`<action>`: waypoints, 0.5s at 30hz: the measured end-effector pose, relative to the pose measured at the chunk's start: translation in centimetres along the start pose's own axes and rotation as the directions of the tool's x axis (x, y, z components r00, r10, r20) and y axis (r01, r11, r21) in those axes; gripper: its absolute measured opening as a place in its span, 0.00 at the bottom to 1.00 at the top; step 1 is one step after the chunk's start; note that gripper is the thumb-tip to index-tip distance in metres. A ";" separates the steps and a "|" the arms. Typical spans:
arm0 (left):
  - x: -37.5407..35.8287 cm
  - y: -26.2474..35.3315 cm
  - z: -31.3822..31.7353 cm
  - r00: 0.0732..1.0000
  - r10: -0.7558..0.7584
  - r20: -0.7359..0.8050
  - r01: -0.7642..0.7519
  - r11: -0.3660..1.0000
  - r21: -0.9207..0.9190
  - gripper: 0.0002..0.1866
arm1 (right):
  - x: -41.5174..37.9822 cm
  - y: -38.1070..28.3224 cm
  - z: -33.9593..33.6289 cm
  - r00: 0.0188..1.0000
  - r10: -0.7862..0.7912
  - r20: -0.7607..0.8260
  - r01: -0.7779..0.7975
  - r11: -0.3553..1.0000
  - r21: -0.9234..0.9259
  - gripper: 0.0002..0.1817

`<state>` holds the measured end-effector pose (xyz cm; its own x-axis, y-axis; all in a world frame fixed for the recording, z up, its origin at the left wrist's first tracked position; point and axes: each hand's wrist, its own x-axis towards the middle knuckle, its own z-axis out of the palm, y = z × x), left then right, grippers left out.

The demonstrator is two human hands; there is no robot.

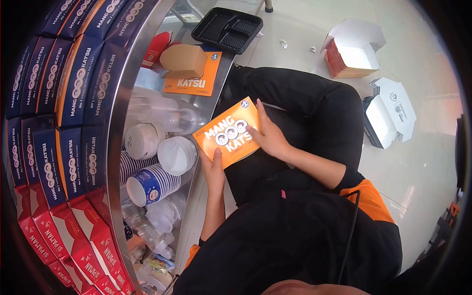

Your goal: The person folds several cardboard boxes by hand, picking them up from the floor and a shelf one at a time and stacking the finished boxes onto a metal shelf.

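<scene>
An orange cardboard food box (pixel 230 133) marked "MANG KATSU" is held tilted above my lap, its printed face toward me. My left hand (pixel 213 169) grips its lower left corner, with the thumb over the front. On the right edge, my right hand (pixel 268 132) clasps the box, fingers along the side and thumb on the printed face. The back of the box is hidden. Left of it, on the metal shelf, lie nested clear plastic cups (pixel 164 114) and stacked white lids (pixel 177 155).
Stacked blue boxes (pixel 78 83) and red boxes (pixel 73 241) rise at left. The shelf also holds blue paper cups (pixel 153 184), a brown box (pixel 184 60) and a black compartment tray (pixel 227 29). Open red-sided cartons (pixel 351 51) and dark-sided cartons (pixel 386 118) stand on the floor at right.
</scene>
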<state>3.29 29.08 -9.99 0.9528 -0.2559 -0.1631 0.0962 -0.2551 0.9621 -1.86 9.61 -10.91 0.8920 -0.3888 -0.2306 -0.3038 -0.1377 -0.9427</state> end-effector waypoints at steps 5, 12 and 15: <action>1.2 -1.0 -0.9 0.995 -0.078 0.057 0.088 0.977 -0.195 0.26 | 1.6 3.4 0.2 0.998 0.061 0.013 -0.063 0.956 0.286 0.34; 3.5 1.4 -1.2 0.985 0.113 -0.132 -0.079 0.968 0.239 0.29 | 1.2 3.6 0.2 0.977 -0.077 -0.200 0.137 0.942 0.306 0.33; 3.1 2.9 -0.7 0.962 0.194 -0.191 -0.084 0.880 0.468 0.22 | 0.6 2.8 0.0 0.964 -0.072 -0.257 0.135 0.962 0.236 0.33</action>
<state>6.71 28.17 -7.53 0.9905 -0.1176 0.0710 -0.1302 -0.6393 0.7578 -2.15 8.96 -13.71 0.7957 -0.5986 -0.0921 -0.0927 0.0299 -0.9952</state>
